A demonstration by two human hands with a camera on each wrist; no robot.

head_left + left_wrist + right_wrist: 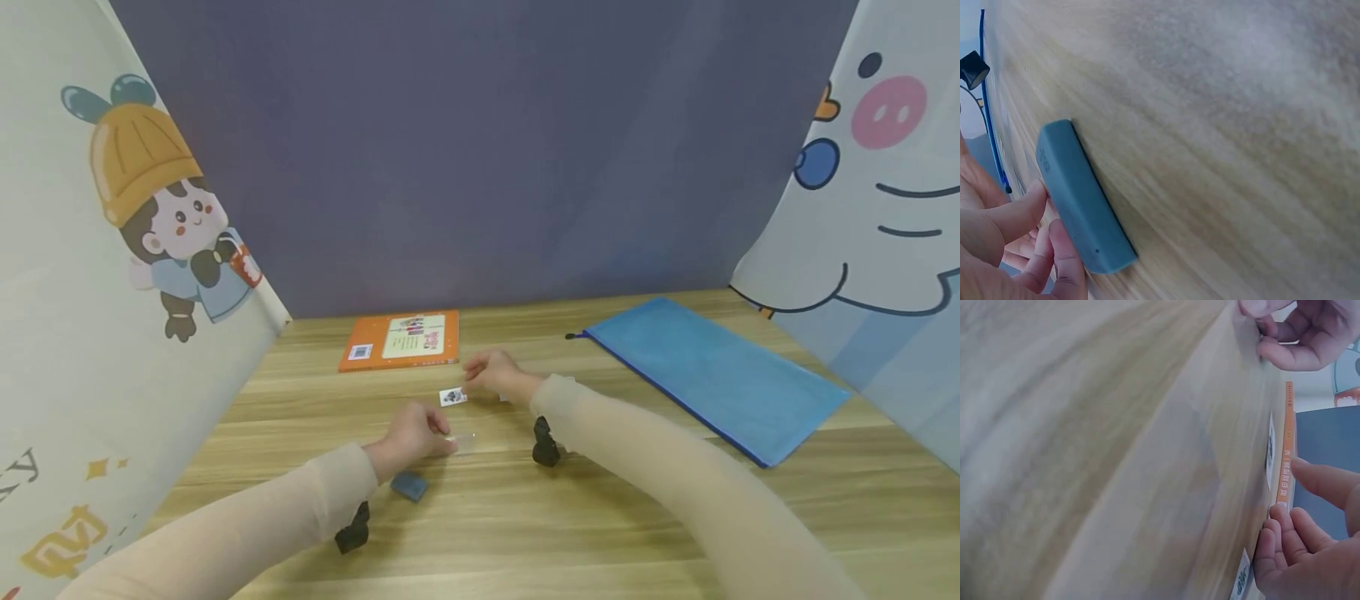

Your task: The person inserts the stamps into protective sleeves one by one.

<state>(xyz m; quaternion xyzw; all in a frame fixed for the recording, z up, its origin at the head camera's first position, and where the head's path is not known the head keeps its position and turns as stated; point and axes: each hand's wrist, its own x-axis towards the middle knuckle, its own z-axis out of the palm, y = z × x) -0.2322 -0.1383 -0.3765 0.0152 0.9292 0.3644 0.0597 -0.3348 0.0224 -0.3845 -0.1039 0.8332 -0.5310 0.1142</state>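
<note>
1. The wood table (465, 542) is bounded at the back by a dark wall (480, 150), and at the sides by a pale left panel (52, 250) and a pale right panel (922, 250), both printed with cartoons.
2. A wide strip of wood is left between the orange book (366, 333), placed at the back left, and the blue pouch (712, 375), laid aslant on the right with its long dark-blue edge turned toward the hands.
3. More wood is shown between the 2 forearms, on the near side.
4. The left hand (411, 433) is held low near the table's middle. Its fingers are curled, and the left end of a clear sheet (463, 443) is pinched between thumb and forefinger.
5. A blue-grey block (408, 486) is set just on the near side of the left hand; whether it is touched cannot be told.
6. The right hand (491, 371) is placed farther back. Its fingers are loosely bent, with a gap left between thumb and fingertips, and nothing is seen gripped.
7. A printed card (452, 397) is laid flat just left of the right fingertips, in front of the book; contact cannot be told. A 2nd card (504, 397) is partly covered by the right hand.
8. See-through film is shown, blurred, across the right wrist view; whether it is the same sheet cannot be told.
</note>
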